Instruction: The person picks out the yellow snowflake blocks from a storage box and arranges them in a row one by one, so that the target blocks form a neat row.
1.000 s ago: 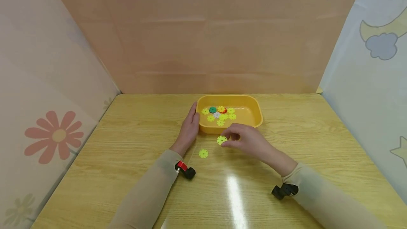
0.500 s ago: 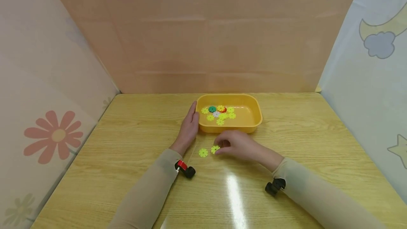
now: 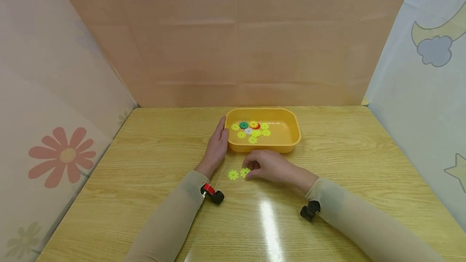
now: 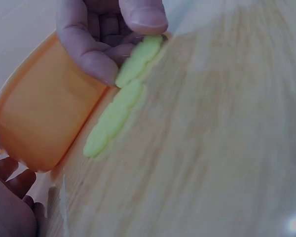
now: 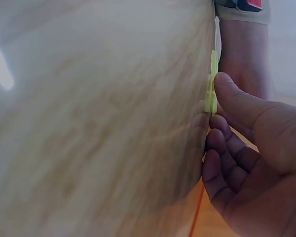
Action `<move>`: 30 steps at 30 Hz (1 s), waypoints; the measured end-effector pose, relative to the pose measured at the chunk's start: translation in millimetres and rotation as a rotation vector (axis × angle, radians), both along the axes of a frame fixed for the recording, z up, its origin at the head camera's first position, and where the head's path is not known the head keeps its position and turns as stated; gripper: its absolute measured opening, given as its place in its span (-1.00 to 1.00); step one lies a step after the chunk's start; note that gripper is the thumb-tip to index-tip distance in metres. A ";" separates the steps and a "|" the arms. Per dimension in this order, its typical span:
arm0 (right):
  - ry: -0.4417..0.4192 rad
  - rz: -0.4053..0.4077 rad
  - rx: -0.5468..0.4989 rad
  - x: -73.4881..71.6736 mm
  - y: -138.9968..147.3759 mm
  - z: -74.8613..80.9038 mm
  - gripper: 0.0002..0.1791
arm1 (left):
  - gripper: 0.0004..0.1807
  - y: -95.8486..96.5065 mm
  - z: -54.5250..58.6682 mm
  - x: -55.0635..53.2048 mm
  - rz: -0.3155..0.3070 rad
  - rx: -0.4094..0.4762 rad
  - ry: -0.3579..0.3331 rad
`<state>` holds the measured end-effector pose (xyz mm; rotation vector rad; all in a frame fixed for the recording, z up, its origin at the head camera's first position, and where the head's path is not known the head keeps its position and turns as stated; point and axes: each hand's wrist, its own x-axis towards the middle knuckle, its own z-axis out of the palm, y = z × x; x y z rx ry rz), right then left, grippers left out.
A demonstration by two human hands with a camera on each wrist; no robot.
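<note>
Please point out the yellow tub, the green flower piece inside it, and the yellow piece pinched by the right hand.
Yellow tub (image 3: 281, 134): head view, bare part of its floor.
Green flower piece (image 3: 244, 125): head view, middle of its face.
Pinched yellow piece (image 4: 139, 60): left wrist view, middle of its visible face.

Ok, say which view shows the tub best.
The head view: it shows nearly the whole tub, its rim and inside. The left wrist view shows part of its outer side; the right wrist view, only slivers of it behind the right hand.
</note>
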<state>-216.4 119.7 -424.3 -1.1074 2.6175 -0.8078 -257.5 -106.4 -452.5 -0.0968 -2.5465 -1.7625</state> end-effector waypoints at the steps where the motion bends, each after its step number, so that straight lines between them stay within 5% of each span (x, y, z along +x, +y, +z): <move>1: -0.006 0.003 -0.002 -0.4 0.5 0.0 -0.77 | -0.33 0.0 0.1 0.1 -0.001 0.003 -0.002; 16: -0.095 -0.013 -0.010 -4.0 4.0 1.5 -0.84 | -0.33 0.7 -0.3 -0.9 0.000 0.006 -0.009; 30: -0.090 -0.017 0.005 -2.8 4.0 3.6 -0.84 | -0.31 0.9 -1.7 -2.3 0.007 -0.001 -0.023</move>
